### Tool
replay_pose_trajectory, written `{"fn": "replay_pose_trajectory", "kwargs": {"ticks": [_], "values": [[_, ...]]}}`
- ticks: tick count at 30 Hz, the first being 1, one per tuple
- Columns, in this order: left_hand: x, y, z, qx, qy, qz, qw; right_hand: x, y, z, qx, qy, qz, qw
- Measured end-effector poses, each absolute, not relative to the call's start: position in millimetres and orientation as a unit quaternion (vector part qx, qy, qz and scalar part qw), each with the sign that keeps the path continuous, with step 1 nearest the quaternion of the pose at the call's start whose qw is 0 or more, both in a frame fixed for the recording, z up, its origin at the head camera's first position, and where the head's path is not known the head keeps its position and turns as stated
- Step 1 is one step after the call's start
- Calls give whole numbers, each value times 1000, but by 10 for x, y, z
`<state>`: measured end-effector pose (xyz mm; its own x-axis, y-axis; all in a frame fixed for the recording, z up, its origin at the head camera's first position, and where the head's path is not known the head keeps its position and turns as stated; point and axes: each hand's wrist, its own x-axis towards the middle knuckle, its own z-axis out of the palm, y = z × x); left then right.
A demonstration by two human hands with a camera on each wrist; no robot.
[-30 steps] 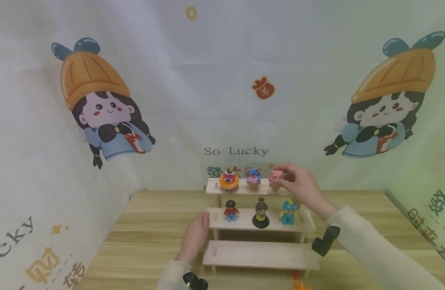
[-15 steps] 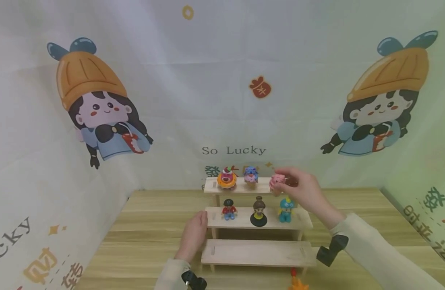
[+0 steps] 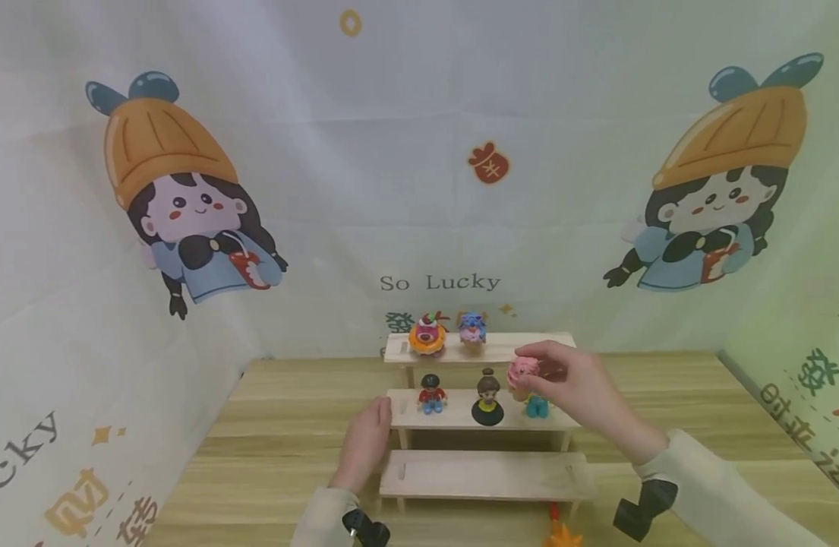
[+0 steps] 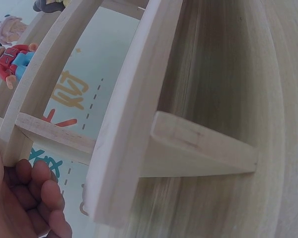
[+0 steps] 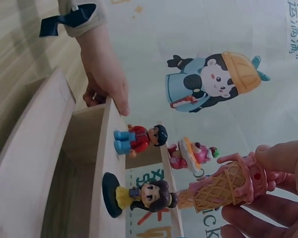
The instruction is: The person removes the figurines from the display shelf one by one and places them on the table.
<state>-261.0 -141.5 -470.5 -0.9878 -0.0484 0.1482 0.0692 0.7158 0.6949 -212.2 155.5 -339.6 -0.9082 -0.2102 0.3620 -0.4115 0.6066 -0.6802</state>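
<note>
Our right hand (image 3: 579,389) pinched the pink ice-cream-cone figurine (image 3: 522,371) by its frosted top, waffle cone (image 5: 217,192) left free. We judged it light, stiff and smooth, best held there. Left of this grip stood the bun-haired figurine (image 3: 488,396); our left hand (image 3: 365,443) gripped the middle shelf (image 3: 456,416).

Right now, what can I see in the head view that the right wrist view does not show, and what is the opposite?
Only the head view shows the orange toy, cut off by the bottom edge, and the red money-bag print on the backdrop.

Only the right wrist view shows clearly the crossed waffle lines on the cone of the pink toy.

Both share the left hand holding the end of the middle shelf, the red-jacketed figure and the brown-haired doll on it, and the right hand holding the pink toy.
</note>
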Motion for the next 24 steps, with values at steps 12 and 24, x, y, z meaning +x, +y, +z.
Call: {"fn": "replay_pose_trajectory", "kwargs": {"ticks": [12,24], "values": [[-2587,-1421,-4683,-2,-927,-366,87,-1884,1493,-3661,179,-871,450,79],[-2576,-1396,-4684,-5,-926,-367,86,-1631,1543,-4016,218,-861,455,62]]}}
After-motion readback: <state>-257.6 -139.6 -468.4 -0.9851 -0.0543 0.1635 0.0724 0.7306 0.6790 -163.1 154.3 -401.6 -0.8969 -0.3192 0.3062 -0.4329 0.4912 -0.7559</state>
